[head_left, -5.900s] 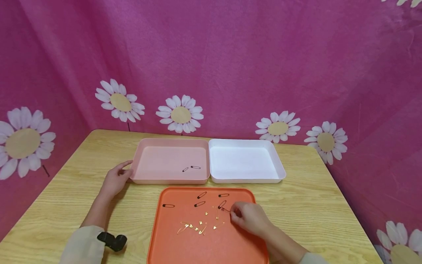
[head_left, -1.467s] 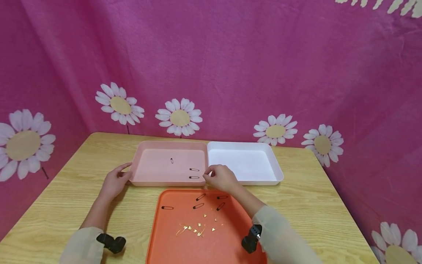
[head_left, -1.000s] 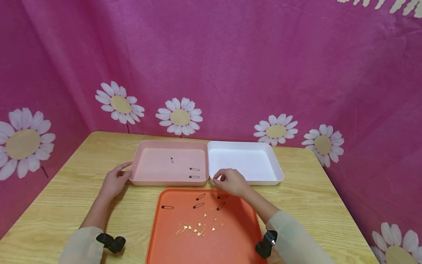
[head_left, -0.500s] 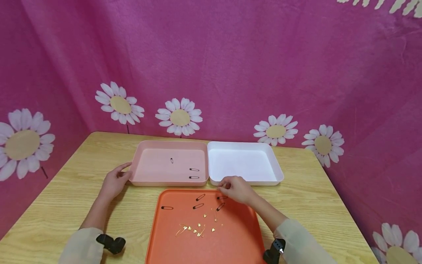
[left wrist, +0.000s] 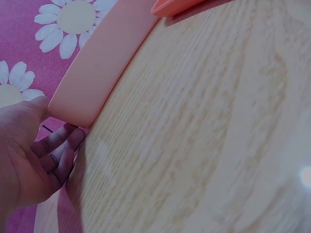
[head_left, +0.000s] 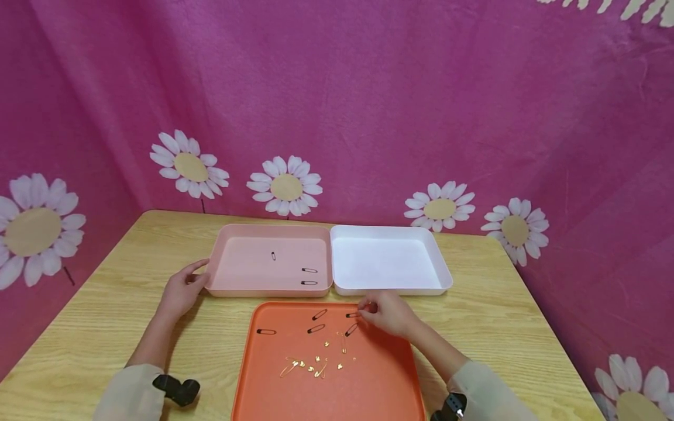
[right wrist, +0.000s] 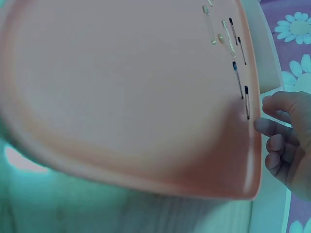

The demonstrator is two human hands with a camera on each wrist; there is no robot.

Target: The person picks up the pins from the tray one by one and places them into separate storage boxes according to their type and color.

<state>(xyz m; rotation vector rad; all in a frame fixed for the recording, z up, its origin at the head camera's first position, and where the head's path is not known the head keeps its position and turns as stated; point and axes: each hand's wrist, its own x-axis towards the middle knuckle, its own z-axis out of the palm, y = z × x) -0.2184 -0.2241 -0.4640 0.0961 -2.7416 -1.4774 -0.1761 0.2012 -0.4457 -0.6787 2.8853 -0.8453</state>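
My left hand [head_left: 181,292] touches the left end of the pink tray [head_left: 274,292], fingertips at its outer wall; the left wrist view shows the fingers loosely bent at the tray's corner. My right hand [head_left: 392,314] is over the far right part of the orange tray [head_left: 337,403]. Its thumb and index finger are apart, with nothing between them in the right wrist view, close by a black safety pin [right wrist: 247,103]. Several black safety pins lie on the orange tray, nearer me a scatter of gold safety pins [head_left: 318,367]. In the pink tray lie three black safety pins [head_left: 309,282].
A white tray [head_left: 389,257] stands against the pink tray's right side. All the trays are on a wooden table [head_left: 500,316], with a pink flowered curtain [head_left: 347,105] behind. A black wrist camera [head_left: 176,390] sits on the left sleeve.
The right hand, earlier pinching a black safety pin, went to the pink tray and is back over the orange tray without it. The pink tray has gained a pin. The left hand stays put.
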